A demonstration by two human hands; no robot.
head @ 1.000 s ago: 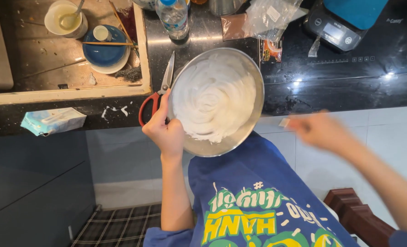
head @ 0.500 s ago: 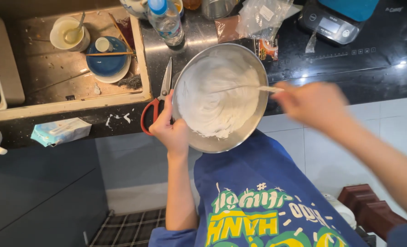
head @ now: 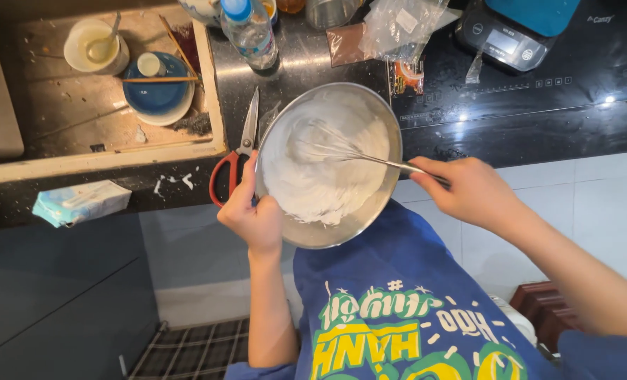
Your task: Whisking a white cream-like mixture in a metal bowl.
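While the sink (head: 17, 172) at far left holds a blue bowl (head: 160, 98) and a cup (head: 93, 48), red-handled scissors (head: 237, 156) lie on the dark bench (head: 306, 53). Left hand (head: 251, 214): grip clamped on the rim of the steel mixing bowl (head: 359, 222), tilted past the bench edge against the body. White whipped foam (head: 320, 183) looks light, soft and easily collapsed; the smooth rim likely slips. Right hand (head: 472, 190): grip clamped on the wire whisk (head: 341, 151). Open room lies rightward, over the cooktop (head: 538, 105).
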